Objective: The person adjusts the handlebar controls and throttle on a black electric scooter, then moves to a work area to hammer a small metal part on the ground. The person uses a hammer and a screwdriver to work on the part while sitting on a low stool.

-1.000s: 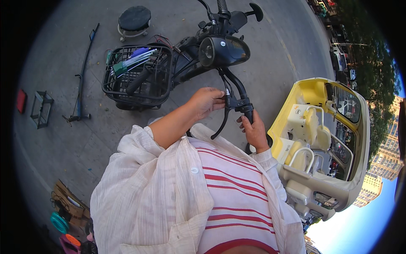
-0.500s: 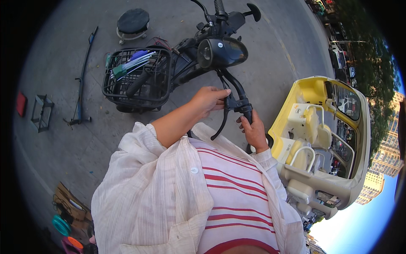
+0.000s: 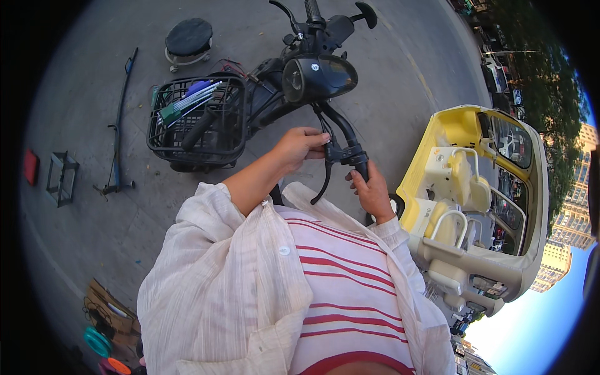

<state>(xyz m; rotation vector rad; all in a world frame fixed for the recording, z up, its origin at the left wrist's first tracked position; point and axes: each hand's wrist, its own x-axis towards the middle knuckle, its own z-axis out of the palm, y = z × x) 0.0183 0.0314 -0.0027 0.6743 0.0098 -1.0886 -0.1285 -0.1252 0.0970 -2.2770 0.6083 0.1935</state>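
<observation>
A black electric bike stands before me, its handlebar [image 3: 340,122] running from the dark headlight housing [image 3: 325,78] toward my body. My left hand [image 3: 300,149] is closed in a pinch at the brake cable [image 3: 324,125], where it meets the brake lever clamp. The curved black brake lever [image 3: 324,184] hangs below those fingertips. My right hand [image 3: 374,194] is wrapped round the handlebar grip [image 3: 361,169], just beside the clamp; its palm hides most of the grip.
The bike's black wire basket [image 3: 197,156] holds a bundle of thin pale rods with a green band. Beyond it are a round black rolling stool [image 3: 189,37], a long metal bar stand [image 3: 119,125] and a small metal frame [image 3: 61,178]. A yellow-and-cream vehicle [image 3: 462,206] stands to the right.
The view has shifted slightly, so the bike and basket appear a little farther left. My left hand stays pinched at the cable and my right hand stays on the grip.
</observation>
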